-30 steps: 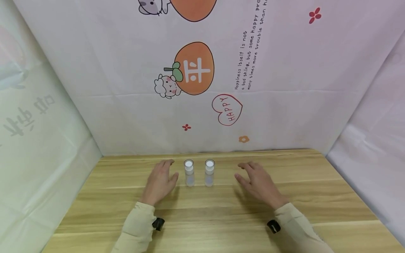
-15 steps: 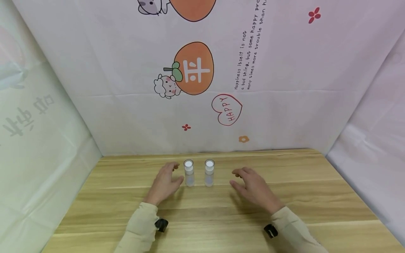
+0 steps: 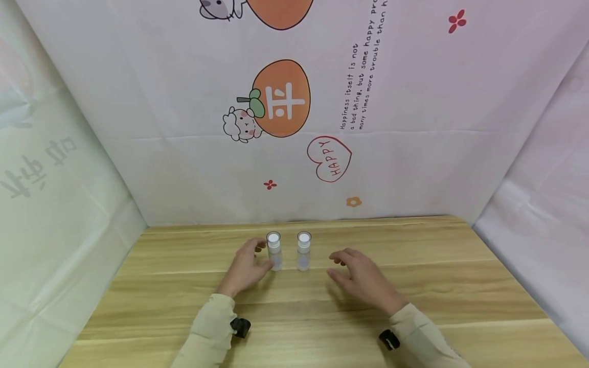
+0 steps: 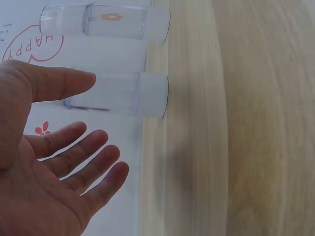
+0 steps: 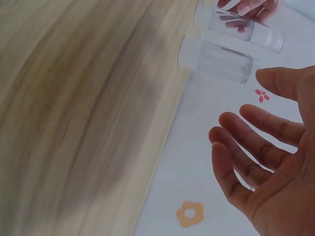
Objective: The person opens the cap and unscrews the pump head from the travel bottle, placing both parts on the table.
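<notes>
Two clear cylindrical bottles with white parts stand upright side by side on the wooden table. My left hand [image 3: 248, 270] is beside the left bottle [image 3: 274, 250], its thumb extended across the near side. In the left wrist view the other fingers [image 4: 101, 150] are spread and loosely bent, apart from that bottle [image 4: 115, 93]; whether the thumb touches it I cannot tell. To the right of the right bottle [image 3: 303, 250], my right hand [image 3: 365, 281] hovers with relaxed fingers, holding nothing. A gap separates its fingertips from the bottle.
The wooden table [image 3: 294, 312] ends at a white printed cloth [image 3: 414, 168] behind the bottles. More pale cloth hangs along the left and right sides. Each wrist wears a black strap-like device, the left one [image 3: 241, 327] and the right one [image 3: 389, 339].
My left hand has moved right, up to the left bottle, with its thumb now in front of it. The right hand has shifted left toward the right bottle. Both bottles stay in place.
</notes>
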Demonstrator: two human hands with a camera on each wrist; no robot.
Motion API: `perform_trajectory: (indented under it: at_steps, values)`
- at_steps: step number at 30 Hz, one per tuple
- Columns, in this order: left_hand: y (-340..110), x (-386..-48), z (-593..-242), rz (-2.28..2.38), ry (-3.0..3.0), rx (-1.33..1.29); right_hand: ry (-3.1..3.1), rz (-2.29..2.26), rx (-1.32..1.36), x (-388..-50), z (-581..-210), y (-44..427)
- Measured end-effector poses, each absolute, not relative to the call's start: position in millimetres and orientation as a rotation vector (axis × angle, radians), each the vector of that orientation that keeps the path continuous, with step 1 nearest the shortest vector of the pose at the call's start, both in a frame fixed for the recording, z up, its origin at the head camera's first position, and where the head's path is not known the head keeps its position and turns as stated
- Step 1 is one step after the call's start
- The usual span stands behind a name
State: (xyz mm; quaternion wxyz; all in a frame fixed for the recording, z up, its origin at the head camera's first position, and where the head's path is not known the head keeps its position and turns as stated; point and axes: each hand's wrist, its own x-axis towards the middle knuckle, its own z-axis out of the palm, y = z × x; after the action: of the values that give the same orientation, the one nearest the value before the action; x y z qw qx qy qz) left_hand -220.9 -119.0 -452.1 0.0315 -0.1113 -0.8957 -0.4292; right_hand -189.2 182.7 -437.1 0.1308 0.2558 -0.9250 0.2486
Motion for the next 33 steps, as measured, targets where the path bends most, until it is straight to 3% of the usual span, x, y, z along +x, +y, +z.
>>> perform_trajectory:
  at_steps: [33]
  values:
    - [-101,-227,-463,-1.580,-2.572,-0.326,-2.719,1.156,0.864,-182,-437,173]
